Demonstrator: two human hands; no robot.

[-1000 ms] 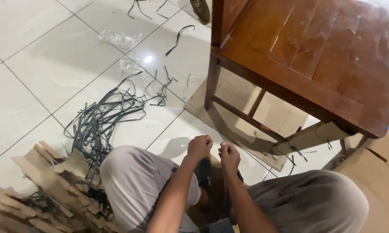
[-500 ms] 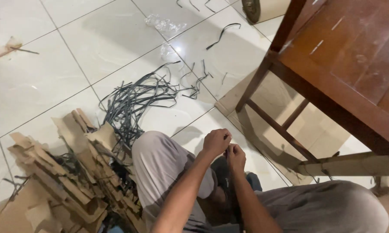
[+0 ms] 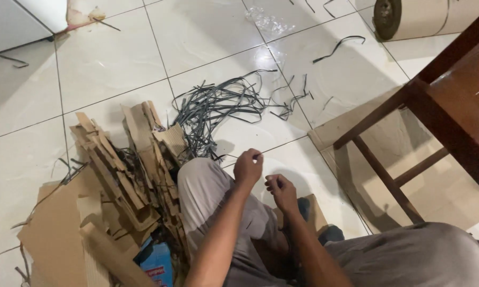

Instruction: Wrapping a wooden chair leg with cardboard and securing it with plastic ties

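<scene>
In the head view, the person sat on the white tiled floor with both hands raised over the knees at lower centre. The left hand was curled, its fingertips pinched together; what they gripped was too thin to tell. The right hand, just right of it and apart from it, was also loosely closed, and I could not tell whether it held anything. A tangle of dark grey flat plastic straps lay on the tiles just above the left hand. A pile of torn brown cardboard strips filled the lower left. A brown wooden table stood at right, with 1 cardboard roll at upper right.
</scene>
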